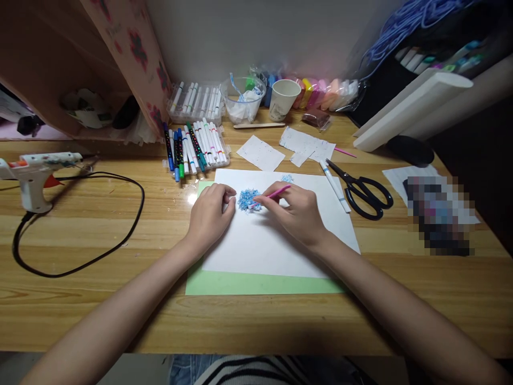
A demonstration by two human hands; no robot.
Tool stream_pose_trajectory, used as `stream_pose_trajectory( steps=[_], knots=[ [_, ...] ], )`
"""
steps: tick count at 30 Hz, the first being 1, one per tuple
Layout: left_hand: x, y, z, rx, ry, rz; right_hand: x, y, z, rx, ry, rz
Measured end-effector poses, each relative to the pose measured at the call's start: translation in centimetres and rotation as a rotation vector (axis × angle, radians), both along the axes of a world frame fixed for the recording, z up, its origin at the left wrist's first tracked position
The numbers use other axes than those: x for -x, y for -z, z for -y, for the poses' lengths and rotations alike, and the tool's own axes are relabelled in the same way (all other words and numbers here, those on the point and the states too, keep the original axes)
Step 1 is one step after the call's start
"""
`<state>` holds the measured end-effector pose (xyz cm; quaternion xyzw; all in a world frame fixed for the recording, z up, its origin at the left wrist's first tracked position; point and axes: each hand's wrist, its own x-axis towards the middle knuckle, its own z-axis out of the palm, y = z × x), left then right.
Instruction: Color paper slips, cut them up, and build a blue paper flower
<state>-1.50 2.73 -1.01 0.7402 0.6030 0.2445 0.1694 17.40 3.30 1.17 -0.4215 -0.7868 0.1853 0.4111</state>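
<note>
Bowl (231, 107) holds scraps (251, 96) — right fingers (276, 187) grip pink stick (281, 191), left fingers (219, 191) loosely open

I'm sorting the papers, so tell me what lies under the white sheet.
A green sheet shows under the white sheet along its bottom edge and upper left corner. Anything else beneath is covered.
</note>
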Motion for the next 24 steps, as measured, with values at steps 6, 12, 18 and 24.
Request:
stream_pose_trajectory(
  steps=[6,12,18,24],
  knots=[
    [0.0,-0.1,0.1,0.0,0.001,0.008,-2.2,0.2,0.5,0.228,0.144,-0.355],
    [0.0,-0.2,0.2,0.001,-0.004,0.017,-2.0,1.0,0.3,0.368,0.107,-0.529],
    [0.2,-0.2,0.2,0.025,0.007,0.056,-2.3,1.3,1.2,0.366,0.055,-0.333],
    [0.2,-0.3,0.3,0.028,0.018,0.083,-1.8,1.9,1.4,0.4,0.045,-0.101]
  ],
)
